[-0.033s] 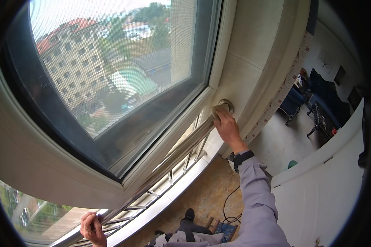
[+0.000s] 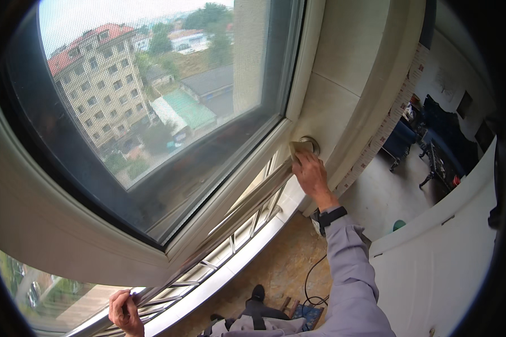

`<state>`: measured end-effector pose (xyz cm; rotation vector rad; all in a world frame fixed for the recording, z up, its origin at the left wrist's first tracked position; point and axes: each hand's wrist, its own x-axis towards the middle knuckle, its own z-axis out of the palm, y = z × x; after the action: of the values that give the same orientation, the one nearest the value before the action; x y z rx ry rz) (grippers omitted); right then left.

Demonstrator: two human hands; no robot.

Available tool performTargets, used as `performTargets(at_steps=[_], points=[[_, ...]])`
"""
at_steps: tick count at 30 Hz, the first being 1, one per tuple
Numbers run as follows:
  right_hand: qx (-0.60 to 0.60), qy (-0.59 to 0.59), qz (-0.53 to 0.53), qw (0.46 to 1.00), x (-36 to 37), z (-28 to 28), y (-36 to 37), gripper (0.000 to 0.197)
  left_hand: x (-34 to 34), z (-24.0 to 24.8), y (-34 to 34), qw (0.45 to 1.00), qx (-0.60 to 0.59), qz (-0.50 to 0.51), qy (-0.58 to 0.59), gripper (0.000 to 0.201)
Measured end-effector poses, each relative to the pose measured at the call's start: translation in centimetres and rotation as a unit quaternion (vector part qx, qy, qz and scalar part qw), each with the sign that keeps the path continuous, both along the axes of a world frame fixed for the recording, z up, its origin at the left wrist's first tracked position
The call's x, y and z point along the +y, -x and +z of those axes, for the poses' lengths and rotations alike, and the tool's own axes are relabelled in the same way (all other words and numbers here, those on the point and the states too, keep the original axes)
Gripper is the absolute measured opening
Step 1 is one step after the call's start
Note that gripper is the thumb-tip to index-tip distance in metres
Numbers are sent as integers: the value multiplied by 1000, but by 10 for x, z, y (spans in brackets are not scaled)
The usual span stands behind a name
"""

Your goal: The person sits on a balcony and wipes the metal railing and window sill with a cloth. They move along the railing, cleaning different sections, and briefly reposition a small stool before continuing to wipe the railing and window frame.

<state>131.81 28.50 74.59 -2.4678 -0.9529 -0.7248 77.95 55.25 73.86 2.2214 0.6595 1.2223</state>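
Cloth (image 2: 299,149) pressed on beige wall by right hand (image 2: 310,175) fingers | left hand (image 2: 125,312) grips rail (image 2: 219,233)

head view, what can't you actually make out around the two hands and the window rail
- Round fitting on the wall: half covered by the tan pad under the right hand.
- Left hand: fingers curl round the metal rail; palm hidden.
- Rail's lower end: cut off by the picture's dark rim.
- Feet: too small, foreshortened.
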Motion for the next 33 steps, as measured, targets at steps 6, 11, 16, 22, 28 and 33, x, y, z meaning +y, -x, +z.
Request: performTargets(at_steps=[6,11,16,22,28,33], points=[[-52,-60,52,995,3,-3,-48,18,-2,-1,-3,1000,14,20,-16,16],[-41,125,79,988,14,5,-79,15,-1,-1,-2,998,36,31,-41,16],[31,245,97,964,26,-1,-97,39,-1,-4,0,999,31,34,-28,15],[123,306,90,940,61,1,-58,49,3,-5,2,997,39,15,-58,16],[56,219,241,944,84,5,46,25,4,-5,-2,997,13,15,-70,22],[44,51,347,935,112,4,154,23,2,-2,-2,998,-9,-8,-66,21]])
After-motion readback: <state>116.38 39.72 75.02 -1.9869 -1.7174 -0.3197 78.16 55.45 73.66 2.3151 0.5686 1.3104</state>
